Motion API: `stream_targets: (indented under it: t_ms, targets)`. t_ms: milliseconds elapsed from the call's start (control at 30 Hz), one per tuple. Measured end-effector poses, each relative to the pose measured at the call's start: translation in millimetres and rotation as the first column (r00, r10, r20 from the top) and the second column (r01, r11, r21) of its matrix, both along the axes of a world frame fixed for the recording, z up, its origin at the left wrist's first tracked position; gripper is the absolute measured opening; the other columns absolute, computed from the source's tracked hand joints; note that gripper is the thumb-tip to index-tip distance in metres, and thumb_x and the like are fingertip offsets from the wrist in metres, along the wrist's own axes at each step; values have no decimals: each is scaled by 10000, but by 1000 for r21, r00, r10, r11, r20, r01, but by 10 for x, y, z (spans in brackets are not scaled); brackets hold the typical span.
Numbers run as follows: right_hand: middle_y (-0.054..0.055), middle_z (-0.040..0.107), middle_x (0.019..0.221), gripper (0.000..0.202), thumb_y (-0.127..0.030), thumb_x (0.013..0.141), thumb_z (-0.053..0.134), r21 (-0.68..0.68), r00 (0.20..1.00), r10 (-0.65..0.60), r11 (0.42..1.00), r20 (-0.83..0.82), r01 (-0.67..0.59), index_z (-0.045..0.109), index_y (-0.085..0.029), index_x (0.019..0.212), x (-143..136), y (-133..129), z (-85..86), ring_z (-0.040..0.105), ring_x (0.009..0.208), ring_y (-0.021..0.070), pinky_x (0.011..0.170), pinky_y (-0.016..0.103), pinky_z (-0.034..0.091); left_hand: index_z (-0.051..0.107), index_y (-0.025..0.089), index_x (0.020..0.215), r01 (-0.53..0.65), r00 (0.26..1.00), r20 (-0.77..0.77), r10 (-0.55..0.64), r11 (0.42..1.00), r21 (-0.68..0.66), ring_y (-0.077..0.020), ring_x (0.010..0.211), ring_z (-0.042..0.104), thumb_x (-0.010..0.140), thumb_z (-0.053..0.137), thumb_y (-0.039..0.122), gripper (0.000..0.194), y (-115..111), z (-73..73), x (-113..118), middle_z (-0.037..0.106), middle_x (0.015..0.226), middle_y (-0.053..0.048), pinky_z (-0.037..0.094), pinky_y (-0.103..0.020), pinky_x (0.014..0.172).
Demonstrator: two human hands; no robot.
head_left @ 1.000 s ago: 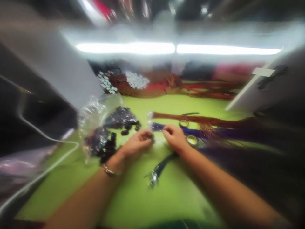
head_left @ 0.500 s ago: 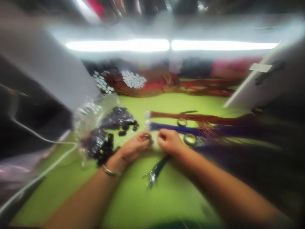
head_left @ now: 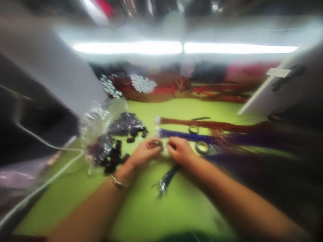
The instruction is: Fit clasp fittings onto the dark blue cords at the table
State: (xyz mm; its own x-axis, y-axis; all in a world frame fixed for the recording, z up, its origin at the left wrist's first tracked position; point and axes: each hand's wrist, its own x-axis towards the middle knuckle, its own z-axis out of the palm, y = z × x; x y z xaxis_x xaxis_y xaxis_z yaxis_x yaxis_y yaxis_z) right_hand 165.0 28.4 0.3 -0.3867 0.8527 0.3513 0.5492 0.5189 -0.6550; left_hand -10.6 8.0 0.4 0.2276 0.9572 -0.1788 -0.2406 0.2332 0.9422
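Over the middle of the green tabletop (head_left: 141, 215), my left hand (head_left: 145, 151) is closed in a pinch on a small dark piece that I cannot make out. Facing it a short gap away, my right hand (head_left: 180, 149) has its fingers curled together; what they hold is hidden. Below my right hand lies a bundle of dark wires (head_left: 168, 178) with bare metal ends pointing towards me. Just beyond my hands run a bundle of blue-purple wires (head_left: 181, 133) and a bundle of brown wires (head_left: 184, 121), both with whitish ends at the left.
A clear plastic bag (head_left: 93, 124) with black connectors (head_left: 114, 154) spilling out lies at left. Two tape rolls (head_left: 202, 147) sit right of my hands. Red-brown wire bundles (head_left: 161, 92) lie at the back under tube lights. A white cable (head_left: 60, 166) crosses the left edge.
My left hand has turned slightly, its fingers shifting a little towards my right hand. The right hand stays nearly in place. The whole view has shifted slightly.
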Motion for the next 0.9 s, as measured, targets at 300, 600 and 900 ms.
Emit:
stream_targets:
  t_ms: [300,600,900]
  targets:
    - [51,605,738,131,-187,828,460,326,980,-12,944,198,-54,572,-176,759,45,-27,-27,500,687,149,651,254,349,607,145,951,8,999,54,-1,992,-127,-78,506,574,607,798,235,403,1,59,-11,652,712,-27,391,-159,451]
    - [11,568,631,179,-192,827,472,209,994,60,975,90,-78,533,-178,660,7,-38,-70,453,584,112,578,231,316,601,139,959,65,998,12,-64,989,-130,-63,491,557,644,778,261,381,-1,-15,-24,630,665,-13,389,-152,463]
    - [-23,516,546,173,-145,740,502,22,1000,25,999,4,-25,512,-170,569,-7,-47,-16,399,517,81,525,204,287,579,143,975,85,996,-1,-86,991,-104,-70,510,559,651,770,274,398,11,-38,-22,618,657,-2,390,-158,477]
